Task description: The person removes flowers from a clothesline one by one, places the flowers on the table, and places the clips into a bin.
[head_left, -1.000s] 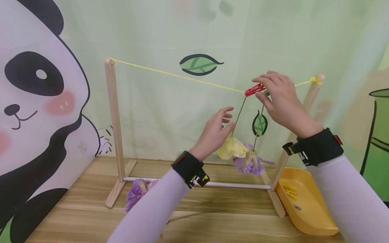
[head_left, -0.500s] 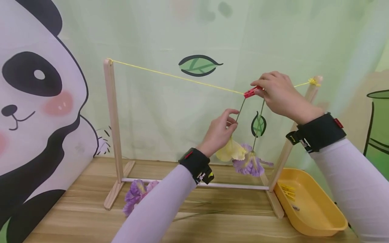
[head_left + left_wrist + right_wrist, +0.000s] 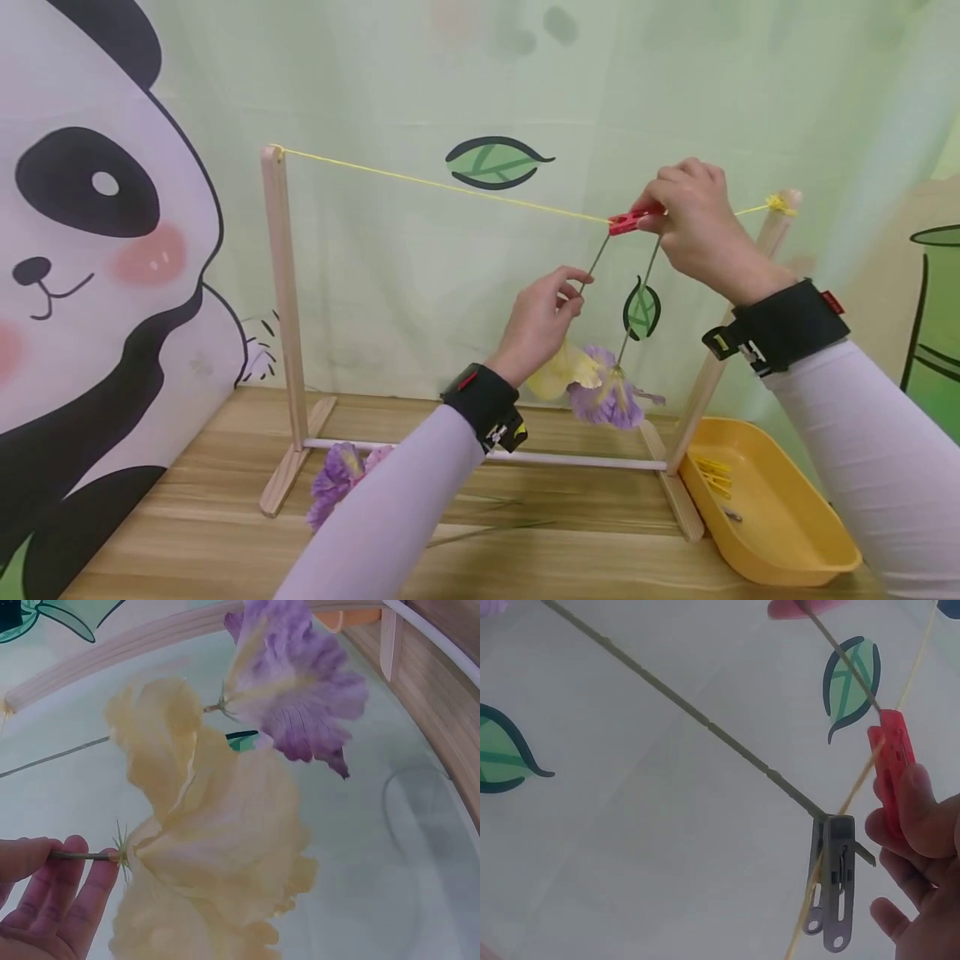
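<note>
My left hand (image 3: 536, 321) pinches the thin stem of a yellow artificial flower (image 3: 217, 840), which hangs bloom down. With thumb and fingers, my right hand (image 3: 697, 221) grips a red clothespin (image 3: 892, 754) whose jaws are at the yellow string (image 3: 450, 190) and at the top of that stem. Beside it a grey clothespin (image 3: 840, 889) clips a second stem to the string; in the head view the right hand hides it. From this second stem a purple flower (image 3: 606, 400) hangs just right of the yellow one, overlapping it.
Two wooden posts, left (image 3: 281, 308) and right (image 3: 693, 404), carry the string, joined low down by a white rod (image 3: 585, 458). Further purple and pink flowers (image 3: 335, 487) lie at left, partly behind my sleeve. A yellow tray (image 3: 795, 517) at right holds yellow clothespins (image 3: 716, 477).
My left hand has come up to the yellow flower's stem and now pinches it. My right fingers have closed further round the red clothespin, which has shifted slightly right and up.
</note>
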`<move>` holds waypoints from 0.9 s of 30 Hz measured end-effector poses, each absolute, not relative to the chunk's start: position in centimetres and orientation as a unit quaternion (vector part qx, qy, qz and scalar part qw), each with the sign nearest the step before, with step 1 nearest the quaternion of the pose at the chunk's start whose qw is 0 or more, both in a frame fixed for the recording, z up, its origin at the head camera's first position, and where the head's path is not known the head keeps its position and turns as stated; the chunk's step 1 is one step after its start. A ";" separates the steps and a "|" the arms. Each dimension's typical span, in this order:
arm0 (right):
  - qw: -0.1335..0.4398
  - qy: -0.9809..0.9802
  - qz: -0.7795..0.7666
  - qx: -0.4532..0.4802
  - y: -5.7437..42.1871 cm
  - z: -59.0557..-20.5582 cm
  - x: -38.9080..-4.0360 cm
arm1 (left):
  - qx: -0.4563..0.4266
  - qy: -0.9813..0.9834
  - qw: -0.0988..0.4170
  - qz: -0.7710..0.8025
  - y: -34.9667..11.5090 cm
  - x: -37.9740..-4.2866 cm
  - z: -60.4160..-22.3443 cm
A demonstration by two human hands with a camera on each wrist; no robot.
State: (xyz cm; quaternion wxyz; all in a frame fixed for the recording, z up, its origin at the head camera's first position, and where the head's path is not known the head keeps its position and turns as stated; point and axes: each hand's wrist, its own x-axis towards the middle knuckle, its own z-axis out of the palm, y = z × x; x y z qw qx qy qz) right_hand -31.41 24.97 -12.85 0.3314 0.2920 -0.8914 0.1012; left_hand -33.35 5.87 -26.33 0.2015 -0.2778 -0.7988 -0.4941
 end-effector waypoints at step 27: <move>0.415 -0.819 0.253 0.306 25.6 -16.8 -29.7 | -0.280 -0.766 0.248 -0.523 2.4 -31.6 -28.0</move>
